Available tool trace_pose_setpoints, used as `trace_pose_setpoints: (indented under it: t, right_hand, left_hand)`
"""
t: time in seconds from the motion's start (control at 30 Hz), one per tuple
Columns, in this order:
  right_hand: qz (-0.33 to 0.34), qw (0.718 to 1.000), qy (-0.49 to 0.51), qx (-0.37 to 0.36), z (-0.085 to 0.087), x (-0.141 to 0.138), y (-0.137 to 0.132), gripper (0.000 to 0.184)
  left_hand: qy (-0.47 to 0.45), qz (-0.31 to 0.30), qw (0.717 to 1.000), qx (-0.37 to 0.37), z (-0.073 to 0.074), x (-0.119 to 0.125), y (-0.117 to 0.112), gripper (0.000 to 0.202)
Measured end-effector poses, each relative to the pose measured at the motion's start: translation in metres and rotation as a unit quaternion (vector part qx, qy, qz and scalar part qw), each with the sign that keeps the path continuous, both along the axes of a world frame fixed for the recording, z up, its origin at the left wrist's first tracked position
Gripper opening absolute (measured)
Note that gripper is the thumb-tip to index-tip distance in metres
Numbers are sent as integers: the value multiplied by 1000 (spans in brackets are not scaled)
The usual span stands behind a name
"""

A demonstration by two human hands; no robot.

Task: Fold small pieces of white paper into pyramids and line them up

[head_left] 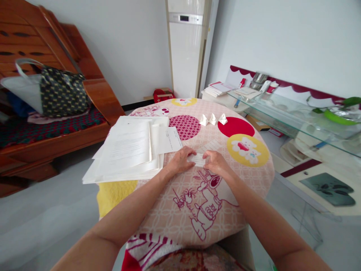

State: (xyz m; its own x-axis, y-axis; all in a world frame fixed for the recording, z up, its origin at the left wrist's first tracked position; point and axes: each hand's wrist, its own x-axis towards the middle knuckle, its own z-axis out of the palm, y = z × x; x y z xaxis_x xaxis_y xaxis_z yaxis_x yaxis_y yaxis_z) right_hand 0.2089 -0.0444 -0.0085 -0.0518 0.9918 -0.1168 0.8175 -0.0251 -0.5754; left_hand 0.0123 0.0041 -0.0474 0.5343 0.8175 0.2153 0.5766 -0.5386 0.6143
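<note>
A small folded piece of white paper (199, 160) with lines on it lies on the patterned tablecloth (158, 214), between my two hands. My left hand (182, 159) is closed on its left end, thumb and fingers bent in at the edge. At the right end, my right hand (216, 162) grips it the same way. Just beyond sits a faint pale sheet (212, 145), hard to make out against the cloth. Farther back stand several folded white paper pieces (213, 119) in a row.
Left of my hands lies a stack of printed sheets (126, 146) with a smaller paper slip (169, 139) on its right side. A glass shelf unit (299, 114) stands to the right, a wooden bench (98, 98) with a bag (62, 92) to the left. Behind rises a tall white cabinet-like unit (186, 52).
</note>
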Motion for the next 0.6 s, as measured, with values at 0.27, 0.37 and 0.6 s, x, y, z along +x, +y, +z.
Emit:
trace_pose_setpoints:
  t: [0.27, 0.37, 0.6]
  right_hand:
    - [6, 999, 38, 1, -1, 6, -1, 31]
    - [2, 999, 46, -10, -1, 6, -2, 32]
    - [-7, 998, 65, -16, 0, 6, -2, 34]
  left_hand:
    - [4, -38, 998, -43, 5, -10, 4, 46]
    - [3, -63, 997, -51, 7, -15, 7, 49]
    - [-19, -124, 990, -72, 2, -26, 19, 62]
